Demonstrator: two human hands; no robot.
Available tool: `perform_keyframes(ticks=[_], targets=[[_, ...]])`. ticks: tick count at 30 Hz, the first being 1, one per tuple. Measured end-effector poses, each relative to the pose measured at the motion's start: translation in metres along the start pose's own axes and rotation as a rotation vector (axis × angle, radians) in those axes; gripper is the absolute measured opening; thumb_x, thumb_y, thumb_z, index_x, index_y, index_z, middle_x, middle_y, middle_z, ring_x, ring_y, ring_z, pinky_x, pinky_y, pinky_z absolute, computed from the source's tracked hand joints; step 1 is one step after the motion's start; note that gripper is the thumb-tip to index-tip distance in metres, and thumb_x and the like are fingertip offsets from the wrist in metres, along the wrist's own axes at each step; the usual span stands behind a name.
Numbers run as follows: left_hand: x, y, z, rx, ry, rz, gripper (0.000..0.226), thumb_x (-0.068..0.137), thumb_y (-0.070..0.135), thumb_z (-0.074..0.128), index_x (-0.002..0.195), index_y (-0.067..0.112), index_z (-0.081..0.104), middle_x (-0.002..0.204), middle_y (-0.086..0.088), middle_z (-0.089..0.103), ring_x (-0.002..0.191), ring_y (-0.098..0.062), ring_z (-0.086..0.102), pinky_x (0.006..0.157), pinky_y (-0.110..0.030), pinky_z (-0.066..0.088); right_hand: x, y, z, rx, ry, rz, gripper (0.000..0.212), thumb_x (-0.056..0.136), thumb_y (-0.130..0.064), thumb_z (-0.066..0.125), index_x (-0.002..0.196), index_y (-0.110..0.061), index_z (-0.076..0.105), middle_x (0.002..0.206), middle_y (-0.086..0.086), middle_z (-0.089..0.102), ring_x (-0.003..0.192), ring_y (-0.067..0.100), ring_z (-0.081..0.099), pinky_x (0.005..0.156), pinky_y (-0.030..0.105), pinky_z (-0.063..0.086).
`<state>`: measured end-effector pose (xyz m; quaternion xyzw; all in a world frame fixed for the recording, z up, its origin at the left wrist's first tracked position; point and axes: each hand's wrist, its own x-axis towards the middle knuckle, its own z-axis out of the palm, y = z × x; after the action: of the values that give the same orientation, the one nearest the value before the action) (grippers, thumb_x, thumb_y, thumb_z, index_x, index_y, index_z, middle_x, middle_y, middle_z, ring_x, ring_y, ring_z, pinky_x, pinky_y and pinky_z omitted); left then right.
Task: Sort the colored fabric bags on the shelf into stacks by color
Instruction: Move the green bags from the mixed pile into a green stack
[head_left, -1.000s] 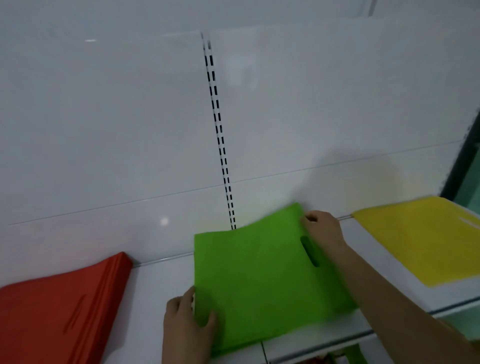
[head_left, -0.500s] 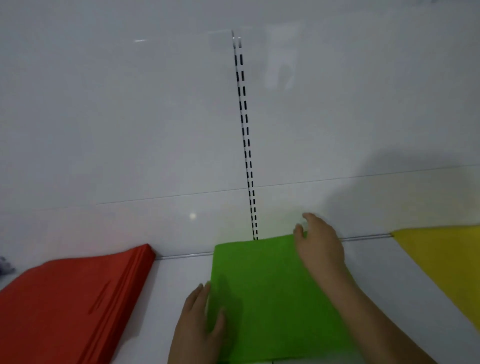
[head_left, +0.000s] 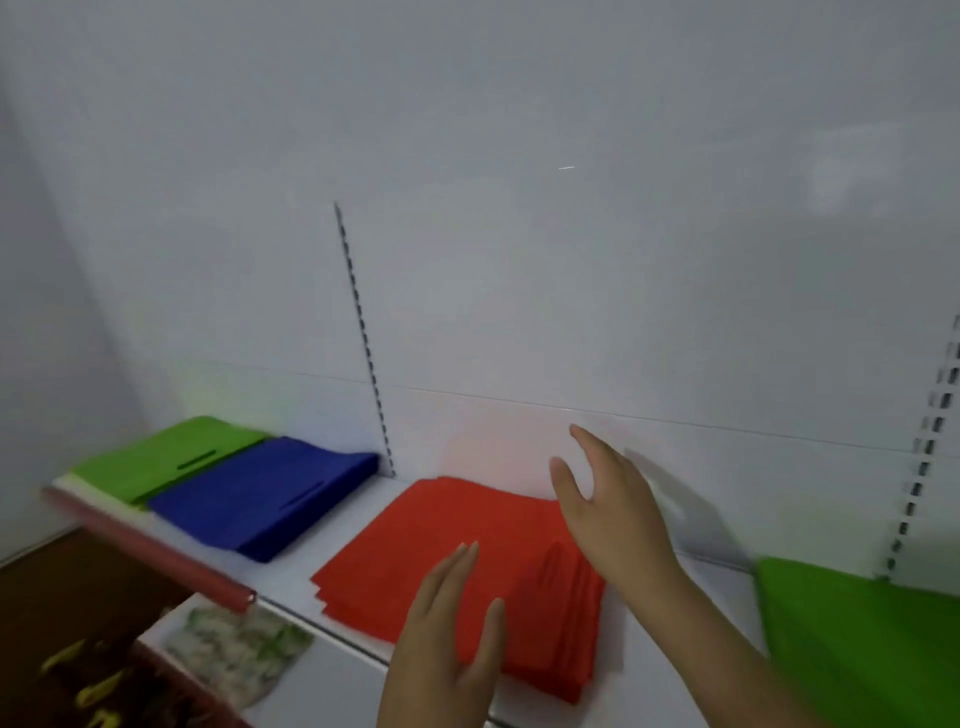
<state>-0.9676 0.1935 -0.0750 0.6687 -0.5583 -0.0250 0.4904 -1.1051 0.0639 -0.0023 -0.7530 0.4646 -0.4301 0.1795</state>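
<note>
At the far left of the frame a green stack (head_left: 156, 457) lies at the end of the shelf (head_left: 291, 577), its inner edge tucked under the blue stack (head_left: 265, 496) beside it; I'd guess they are crowded together to keep room further along. Both lie flat with their handle slots up, so each colour reads at a glance. That makes one green pile here and one blue.

In the middle sits one red stack (head_left: 441, 540), its layers fanned a little at the near and right edges, which likely wants squaring. The left hand (head_left: 447, 639) hovers low over its near edge, fingers straight and together, holding nothing. The right hand (head_left: 608, 499) is raised above the stack's far right corner, fingers spread wide, also empty. Both look poised to press or straighten the red pile.

At the lower right edge lies a second patch of green, a single green bag (head_left: 852, 634) as far as I can tell, well apart from the first green pile.
</note>
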Motion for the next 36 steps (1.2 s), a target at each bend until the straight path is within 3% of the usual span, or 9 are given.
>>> perform_keyframes(ticks=[3,6,13,16,20,25,33,36], targets=[[0.013,-0.051,-0.058,0.027,0.004,-0.065,0.046,0.092,0.041,0.062,0.132,0.051,0.043,0.139,0.029,0.042,0.124,0.020,0.037,0.090,0.008,0.023,0.009,-0.058,0.069,0.020,-0.028,-0.059,0.054,0.099,-0.042,0.047,0.148,-0.021,0.041,0.152,-0.005,0.043,0.141,0.013,0.035,0.114,0.024,0.022],[0.028,-0.107,-0.121,0.058,0.019,-0.112,0.047,0.094,0.044,0.058,0.136,0.051,0.039,0.143,0.027,0.040,0.128,0.012,0.038,0.092,0.005,0.022,0.016,-0.118,0.136,0.068,-0.058,-0.078,0.055,0.100,-0.042,0.047,0.149,-0.020,0.040,0.153,-0.004,0.042,0.141,0.014,0.035,0.114,0.025,0.023],[0.064,-0.216,-0.250,0.108,0.063,-0.174,0.054,0.097,0.054,0.045,0.149,0.045,0.031,0.149,0.027,0.030,0.135,0.007,0.030,0.113,-0.024,0.032,0.026,-0.225,0.266,0.155,-0.133,-0.093,0.056,0.100,-0.044,0.045,0.151,-0.022,0.037,0.154,-0.006,0.039,0.142,0.014,0.032,0.116,0.032,0.027],[0.082,-0.256,-0.286,0.117,0.081,-0.181,0.054,0.098,0.056,0.043,0.149,0.043,0.031,0.149,0.027,0.029,0.134,0.007,0.030,0.112,-0.024,0.032,0.039,-0.258,0.309,0.153,-0.145,-0.104,0.057,0.101,-0.045,0.045,0.151,-0.020,0.036,0.155,-0.004,0.038,0.143,0.016,0.033,0.116,0.033,0.027],[0.113,-0.313,-0.319,0.130,0.109,-0.182,0.055,0.097,0.056,0.045,0.149,0.042,0.033,0.151,0.023,0.032,0.133,0.000,0.038,0.106,-0.033,0.044,0.063,-0.289,0.368,0.166,-0.150,-0.125,0.056,0.101,-0.044,0.046,0.151,-0.019,0.037,0.154,-0.002,0.040,0.141,0.018,0.035,0.115,0.032,0.028],[0.164,-0.389,-0.348,0.195,0.111,-0.200,0.056,0.098,0.054,0.045,0.150,0.038,0.034,0.152,0.020,0.034,0.137,0.001,0.033,0.114,-0.025,0.032,0.100,-0.309,0.460,0.203,-0.146,-0.090,0.055,0.100,-0.040,0.048,0.149,-0.016,0.040,0.152,0.002,0.043,0.140,0.021,0.037,0.114,0.034,0.028],[0.276,-0.500,-0.394,0.299,0.046,-0.240,0.055,0.099,0.048,0.049,0.150,0.032,0.036,0.151,0.013,0.037,0.136,-0.002,0.034,0.105,-0.017,0.026,0.185,-0.326,0.602,0.186,-0.160,0.042,0.059,0.099,-0.038,0.050,0.149,-0.008,0.038,0.152,0.011,0.043,0.140,0.026,0.037,0.113,0.036,0.030],[0.311,-0.537,-0.401,0.324,0.031,-0.236,0.056,0.099,0.046,0.050,0.150,0.029,0.038,0.150,0.010,0.039,0.137,-0.005,0.036,0.108,-0.021,0.029,0.206,-0.324,0.636,0.104,-0.178,0.072,0.062,0.099,-0.042,0.049,0.150,-0.008,0.036,0.154,0.011,0.039,0.141,0.027,0.036,0.114,0.038,0.030]])
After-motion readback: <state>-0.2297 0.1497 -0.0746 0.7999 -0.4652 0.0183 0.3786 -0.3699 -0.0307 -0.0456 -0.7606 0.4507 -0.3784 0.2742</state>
